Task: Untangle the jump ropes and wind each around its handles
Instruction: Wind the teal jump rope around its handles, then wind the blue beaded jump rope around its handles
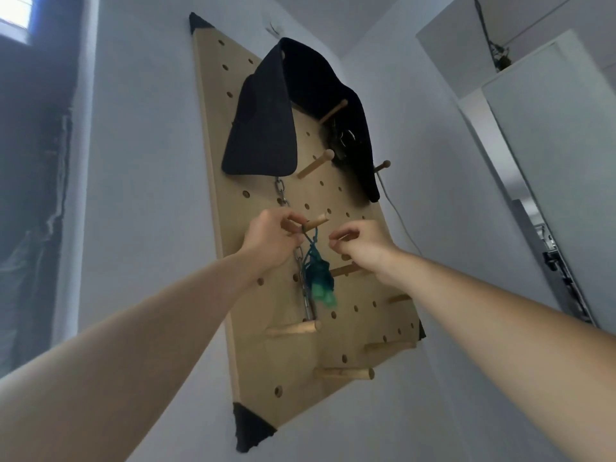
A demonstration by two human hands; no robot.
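A teal jump rope (318,273) wound into a bundle with pale green handles hangs by a loop from a wooden peg (316,222) on a wall pegboard (266,345). My left hand (271,238) is raised to the base of that peg, fingers curled around the rope loop where it meets the peg. My right hand (358,243) is just right of the rope, thumb and fingers pinched together; whether a strand lies between them I cannot tell. A metal chain (301,278) hangs behind the bundle.
A dark cloth (263,128) drapes over the upper pegs. Several more wooden pegs (345,373) stick out lower on the board. A thin white cable (400,225) runs down the wall at right. A white door (550,161) stands to the right.
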